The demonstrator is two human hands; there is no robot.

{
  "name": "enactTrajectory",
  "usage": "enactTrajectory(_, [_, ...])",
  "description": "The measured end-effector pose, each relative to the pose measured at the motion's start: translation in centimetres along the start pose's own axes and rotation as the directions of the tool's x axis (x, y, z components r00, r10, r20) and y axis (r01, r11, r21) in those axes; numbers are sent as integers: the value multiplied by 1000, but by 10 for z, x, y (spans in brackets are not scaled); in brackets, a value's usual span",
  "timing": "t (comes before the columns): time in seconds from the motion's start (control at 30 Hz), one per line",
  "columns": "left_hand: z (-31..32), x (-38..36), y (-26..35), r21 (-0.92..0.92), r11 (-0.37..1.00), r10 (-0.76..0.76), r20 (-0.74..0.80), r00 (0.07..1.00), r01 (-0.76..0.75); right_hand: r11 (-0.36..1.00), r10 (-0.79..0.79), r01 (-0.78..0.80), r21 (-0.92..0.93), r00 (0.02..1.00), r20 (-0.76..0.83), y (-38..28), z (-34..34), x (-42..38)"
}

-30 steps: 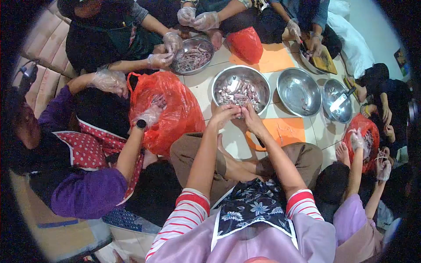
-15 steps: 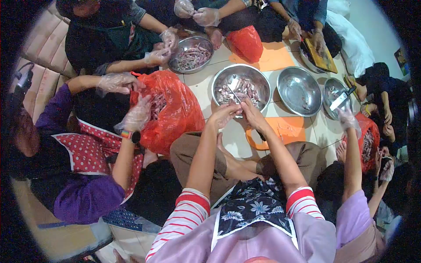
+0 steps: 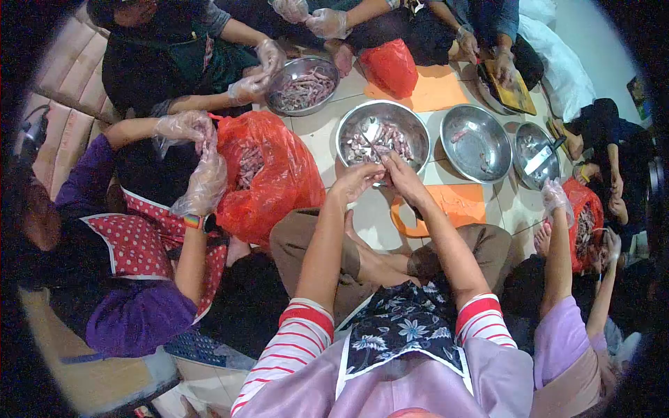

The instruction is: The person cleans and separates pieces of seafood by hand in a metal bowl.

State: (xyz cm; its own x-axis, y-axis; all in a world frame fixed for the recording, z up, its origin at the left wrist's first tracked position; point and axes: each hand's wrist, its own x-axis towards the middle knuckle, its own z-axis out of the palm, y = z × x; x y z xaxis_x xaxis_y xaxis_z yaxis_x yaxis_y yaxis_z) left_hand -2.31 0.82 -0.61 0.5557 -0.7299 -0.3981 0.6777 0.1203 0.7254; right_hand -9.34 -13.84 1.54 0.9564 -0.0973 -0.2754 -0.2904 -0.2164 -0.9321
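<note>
In the head view, the bowl (image 3: 394, 111) rests on the tiled floor (image 3: 320, 132) and contains pale, purplish pieces (image 3: 398, 143). The left hand (image 3: 355, 182) and right hand (image 3: 406, 182), both bare, meet at the bowl's near rim. The right hand's fingers are closed on a thin, dark tool (image 3: 374, 146), which projects over the pieces. The left hand's fingers are bent and narrow, close to those of the right hand; whether they grip a piece cannot be determined. Right of the bowl stands a pan (image 3: 474, 150) with a few pieces; farther right, a basin (image 3: 529, 136) carries a knife (image 3: 539, 161). Near and right of the bowl, an orange board (image 3: 456, 198) lies flat. Left of the bowl stands an open red bag (image 3: 293, 181) containing similar pieces; a co-worker's gloved hands (image 3: 202, 184) are raised beside it. Beyond the bowl are a red bundle (image 3: 392, 67) and a second board (image 3: 439, 90). Beyond and left of the bowl, a dish (image 3: 306, 111) contains further pieces, with another co-worker's gloved hands (image 3: 252, 87) beside its left rim.
</note>
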Motion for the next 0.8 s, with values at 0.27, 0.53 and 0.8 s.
enactTrajectory(0.27, [-5,0,2,-62,998,0,-22,1000,-1,949,-293,272,-159,947,-129,-3,-1,1])
enactTrajectory(0.53, [1,0,7,-117,985,129,5,992,-128,997,-72,72,-8,978,-196,25,-35,17])
enactTrajectory(0.8, [4,-4,9,-105,975,186,-97,978,-196,965,-261,261,-22,965,7,-1,-14,-20])
